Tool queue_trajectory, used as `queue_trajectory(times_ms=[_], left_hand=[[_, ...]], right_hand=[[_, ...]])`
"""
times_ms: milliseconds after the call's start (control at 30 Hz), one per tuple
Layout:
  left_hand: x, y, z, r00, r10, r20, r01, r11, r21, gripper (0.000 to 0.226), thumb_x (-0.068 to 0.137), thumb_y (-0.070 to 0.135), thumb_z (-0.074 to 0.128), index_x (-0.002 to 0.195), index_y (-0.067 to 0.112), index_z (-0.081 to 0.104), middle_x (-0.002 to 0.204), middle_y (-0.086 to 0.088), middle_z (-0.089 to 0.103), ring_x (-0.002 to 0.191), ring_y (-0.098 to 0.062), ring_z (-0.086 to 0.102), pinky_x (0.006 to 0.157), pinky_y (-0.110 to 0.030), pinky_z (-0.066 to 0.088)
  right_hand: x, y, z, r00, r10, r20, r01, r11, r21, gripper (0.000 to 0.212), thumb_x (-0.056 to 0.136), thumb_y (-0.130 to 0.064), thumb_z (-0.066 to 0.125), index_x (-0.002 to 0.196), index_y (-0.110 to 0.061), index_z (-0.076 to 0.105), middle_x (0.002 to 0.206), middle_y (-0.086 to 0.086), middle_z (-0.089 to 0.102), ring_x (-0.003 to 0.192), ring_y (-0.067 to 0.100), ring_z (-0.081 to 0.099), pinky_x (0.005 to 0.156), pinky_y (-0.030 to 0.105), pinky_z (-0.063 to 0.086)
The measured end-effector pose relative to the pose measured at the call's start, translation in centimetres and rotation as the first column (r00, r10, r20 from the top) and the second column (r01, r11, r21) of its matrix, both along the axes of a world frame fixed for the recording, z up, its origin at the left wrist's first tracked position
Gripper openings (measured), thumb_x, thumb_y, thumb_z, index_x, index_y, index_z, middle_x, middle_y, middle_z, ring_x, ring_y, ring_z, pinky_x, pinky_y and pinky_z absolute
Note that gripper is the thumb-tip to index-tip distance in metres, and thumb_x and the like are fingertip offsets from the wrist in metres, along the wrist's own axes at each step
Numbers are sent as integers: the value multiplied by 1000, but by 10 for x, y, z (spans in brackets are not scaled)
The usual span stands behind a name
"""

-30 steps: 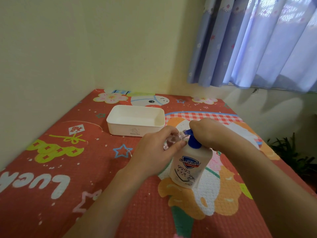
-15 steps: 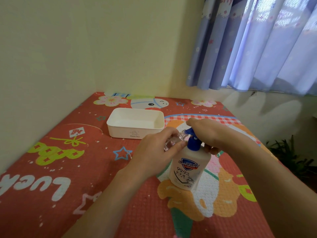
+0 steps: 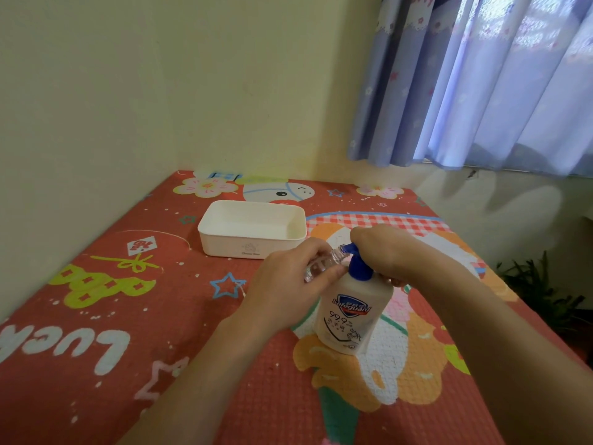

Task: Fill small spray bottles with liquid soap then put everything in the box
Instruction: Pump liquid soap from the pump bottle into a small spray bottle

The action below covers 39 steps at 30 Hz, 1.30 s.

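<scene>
A white soap pump bottle (image 3: 353,309) with a blue pump head stands upright on the red patterned mat. My right hand (image 3: 385,252) rests on top of the blue pump head, covering most of it. My left hand (image 3: 288,281) grips a small clear spray bottle (image 3: 324,264), tilted with its open neck up against the blue nozzle. An open white box (image 3: 224,242) stands behind my hands, to the left, with nothing visible inside.
The red cartoon mat (image 3: 128,332) covers the surface and meets yellow walls at the left and back. A blue curtain (image 3: 481,85) hangs at the upper right. A green plant (image 3: 542,293) sits past the mat's right edge.
My right hand has shifted slightly on the pump head. The left hand keeps the small bottle at the nozzle. The view has tilted a little.
</scene>
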<state>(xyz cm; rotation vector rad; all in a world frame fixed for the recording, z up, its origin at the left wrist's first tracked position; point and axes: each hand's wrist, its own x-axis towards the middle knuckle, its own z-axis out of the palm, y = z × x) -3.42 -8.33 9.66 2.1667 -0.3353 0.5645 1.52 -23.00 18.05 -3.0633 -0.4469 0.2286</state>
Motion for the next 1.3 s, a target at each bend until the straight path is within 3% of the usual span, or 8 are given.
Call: queue_trajectory(times_ms=[167,367,500,633,733,933,1067,1300], left_hand=[[0,1,-2,1000,4,-8,-5,1000,-21,27,87,55,58,100,31,62,88,13,69,83,-5,64,72,-41,52],[0,0,-3,1000,6,-13,-7,1000,-13,22,90,48,62,101,30,62,87,13,69,82,-5,64,71,-40,52],[0,1,-3,1000,5,-16,-6,1000,-7,25,89,52,58,103,32,61,89,12,69,84,-7,65,71,-42,53],[1,0,-2,1000,1,-12,-1,1000,4,26,90,56,56,105,35,58,90,14,68,88,-6,64,72,-41,53],[2,0,-1,1000,2,-4,-2,1000,12,26,90,57,55,106,35,58,91,15,67,88,-4,63,71,-40,53],[2,-1,-2,1000,-5,17,4,1000,14,34,87,63,49,105,36,57,90,15,67,88,-5,63,69,-41,53],[3,-1,-4,1000,-1,30,1,1000,6,33,87,61,51,103,34,59,88,13,68,84,-6,64,69,-42,52],[2,-1,-7,999,17,43,-17,1000,3,28,88,56,55,101,31,60,86,13,67,81,-7,63,68,-40,51]], right_hand=[[-1,4,2,1000,-1,11,2,999,-39,5,100,-12,38,95,-13,38,76,3,43,69,15,42,71,27,37],[-3,2,3,1000,1,4,-1,998,-62,7,100,-12,37,93,-13,38,70,0,38,59,10,36,69,27,37],[-5,1,7,999,-28,-42,29,999,19,30,100,-13,35,70,-19,32,69,3,39,57,14,34,66,30,38],[-9,-5,13,968,-134,-213,193,938,289,29,99,-25,29,73,-14,35,64,10,35,54,22,32,53,27,31],[-12,-4,16,962,-132,-238,204,929,309,30,98,-31,28,76,-12,35,59,8,37,52,21,30,52,27,30],[-13,-3,13,997,-24,-77,39,981,192,19,101,-9,30,86,-11,41,66,3,40,51,15,37,49,26,36],[-8,-1,6,1000,15,-27,-14,999,48,33,100,-10,33,69,-19,30,68,3,39,54,14,33,52,25,35],[-3,2,1,999,0,33,0,1000,-8,6,101,-15,37,94,-14,37,69,-1,36,57,9,33,65,26,36]])
